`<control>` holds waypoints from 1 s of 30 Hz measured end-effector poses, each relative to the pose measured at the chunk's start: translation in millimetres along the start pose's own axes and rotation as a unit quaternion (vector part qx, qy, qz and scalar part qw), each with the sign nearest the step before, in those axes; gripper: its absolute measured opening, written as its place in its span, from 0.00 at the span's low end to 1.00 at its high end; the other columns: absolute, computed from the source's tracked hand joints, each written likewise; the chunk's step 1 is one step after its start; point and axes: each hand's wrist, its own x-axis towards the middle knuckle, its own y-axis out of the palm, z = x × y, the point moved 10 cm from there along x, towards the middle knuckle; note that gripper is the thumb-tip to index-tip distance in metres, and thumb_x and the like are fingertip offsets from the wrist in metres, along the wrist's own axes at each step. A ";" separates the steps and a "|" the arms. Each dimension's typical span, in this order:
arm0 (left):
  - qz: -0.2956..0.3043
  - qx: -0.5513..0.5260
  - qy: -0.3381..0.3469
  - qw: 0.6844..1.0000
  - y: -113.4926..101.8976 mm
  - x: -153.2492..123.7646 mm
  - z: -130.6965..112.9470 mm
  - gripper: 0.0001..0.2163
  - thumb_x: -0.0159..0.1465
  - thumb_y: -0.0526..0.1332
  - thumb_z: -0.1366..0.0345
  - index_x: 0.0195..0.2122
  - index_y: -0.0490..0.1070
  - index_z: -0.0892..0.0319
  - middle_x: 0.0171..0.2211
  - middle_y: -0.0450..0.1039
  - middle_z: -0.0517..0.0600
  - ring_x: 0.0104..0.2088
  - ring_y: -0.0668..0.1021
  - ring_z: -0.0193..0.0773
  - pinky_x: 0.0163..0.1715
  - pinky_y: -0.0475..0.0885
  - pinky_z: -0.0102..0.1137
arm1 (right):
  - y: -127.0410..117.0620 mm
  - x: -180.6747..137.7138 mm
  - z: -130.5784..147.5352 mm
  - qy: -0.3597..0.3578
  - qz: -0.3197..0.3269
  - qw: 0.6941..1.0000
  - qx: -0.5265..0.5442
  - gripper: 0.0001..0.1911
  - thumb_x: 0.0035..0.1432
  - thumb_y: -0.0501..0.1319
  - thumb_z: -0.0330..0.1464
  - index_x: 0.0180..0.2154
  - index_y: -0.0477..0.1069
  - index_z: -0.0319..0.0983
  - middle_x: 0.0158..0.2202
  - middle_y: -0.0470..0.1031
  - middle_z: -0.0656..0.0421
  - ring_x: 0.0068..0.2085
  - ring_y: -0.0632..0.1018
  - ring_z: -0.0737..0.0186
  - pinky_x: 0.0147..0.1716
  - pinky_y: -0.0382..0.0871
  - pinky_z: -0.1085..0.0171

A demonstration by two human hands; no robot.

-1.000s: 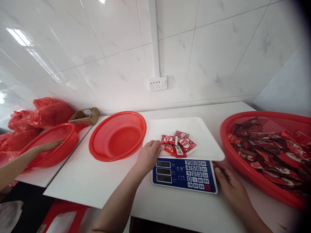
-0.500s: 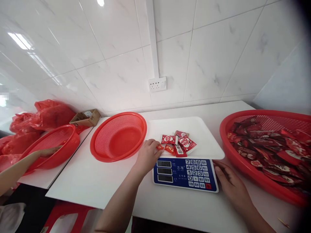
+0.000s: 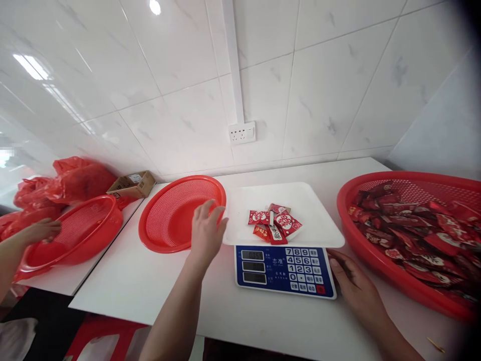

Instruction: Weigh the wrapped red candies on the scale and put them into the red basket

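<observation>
My left hand (image 3: pixel 206 228) hovers over the right rim of a red mesh basket (image 3: pixel 150 225), its fingers spread and no packet visible in them. Right of it, a white tray (image 3: pixel 240 198) tops a blue-faced digital weighing scale (image 3: pixel 276 288). Several small red snack packets (image 3: pixel 287 220) lie in a loose pile on the tray, near its front edge. My right hand (image 3: pixel 355 288) is at the scale's right side, thumb and fingers closed about the edge just under the tray. Some of its fingertips are hidden there.
A large red basket (image 3: pixel 376 268) full of dark red packets stands at the right. On the left, another person's hand (image 3: pixel 41 231) is over a second red basket (image 3: pixel 108 228). Behind are red plastic bags (image 3: pixel 82 178) and a cardboard box (image 3: pixel 139 188). A socket (image 3: pixel 241 133) is on the wall.
My left hand has moved left from the tray to the basket, and the small packet at its fingertips is gone from the tray. The other person's hand has lifted leftward. My right hand stays put.
</observation>
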 end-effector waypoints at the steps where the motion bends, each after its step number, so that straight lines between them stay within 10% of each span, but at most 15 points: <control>1: 0.024 -0.021 0.032 0.999 7.7 -0.8 -11.8 0.09 0.62 0.60 0.68 0.43 0.73 0.55 0.48 0.69 0.55 0.49 0.70 0.51 0.46 0.68 0.45 | 0.4 0.1 0.8 -0.004 0.001 1.000 0.003 0.23 0.55 0.54 0.49 0.46 0.69 0.42 0.46 0.77 0.55 0.48 0.76 0.51 0.46 0.73 0.56; 6: 0.188 -0.073 0.119 0.972 57.7 -8.8 -60.7 0.11 0.62 0.60 0.69 0.46 0.74 0.54 0.42 0.72 0.52 0.44 0.71 0.45 0.45 0.71 0.39 | -2.0 -0.8 3.3 -0.016 -0.013 1.000 -0.002 0.23 0.55 0.54 0.48 0.45 0.70 0.42 0.47 0.76 0.54 0.48 0.76 0.52 0.45 0.74 0.57; 12: 0.265 -0.090 0.075 0.957 73.9 -5.2 -57.2 0.10 0.63 0.59 0.68 0.45 0.74 0.56 0.41 0.72 0.52 0.45 0.71 0.45 0.45 0.70 0.37 | -2.8 -0.5 3.3 -0.031 -0.020 0.999 -0.008 0.23 0.55 0.54 0.48 0.46 0.70 0.41 0.46 0.76 0.54 0.47 0.76 0.53 0.45 0.73 0.57; 18: 0.231 -0.103 0.027 0.967 53.8 -7.0 -38.9 0.06 0.60 0.61 0.69 0.39 0.70 0.57 0.41 0.72 0.50 0.45 0.71 0.44 0.44 0.69 0.37 | 1.2 0.0 -4.3 -0.008 0.000 1.000 -0.002 0.25 0.55 0.54 0.49 0.47 0.69 0.41 0.48 0.75 0.54 0.48 0.76 0.52 0.46 0.72 0.57; 25: 0.000 0.032 -0.062 0.998 -6.1 2.1 16.9 0.12 0.60 0.59 0.72 0.46 0.69 0.59 0.51 0.69 0.57 0.51 0.67 0.53 0.49 0.66 0.47 | 0.9 -0.4 -3.9 0.000 -0.001 1.000 0.000 0.25 0.55 0.53 0.50 0.47 0.69 0.41 0.48 0.75 0.54 0.49 0.75 0.52 0.44 0.73 0.58; 30: 0.122 -0.086 0.078 0.986 39.9 7.6 -35.1 0.13 0.62 0.57 0.72 0.48 0.68 0.57 0.52 0.69 0.53 0.56 0.67 0.46 0.56 0.63 0.43 | 0.9 0.5 1.6 -0.025 -0.003 1.000 0.001 0.24 0.55 0.53 0.50 0.46 0.70 0.41 0.47 0.76 0.54 0.48 0.75 0.53 0.45 0.72 0.58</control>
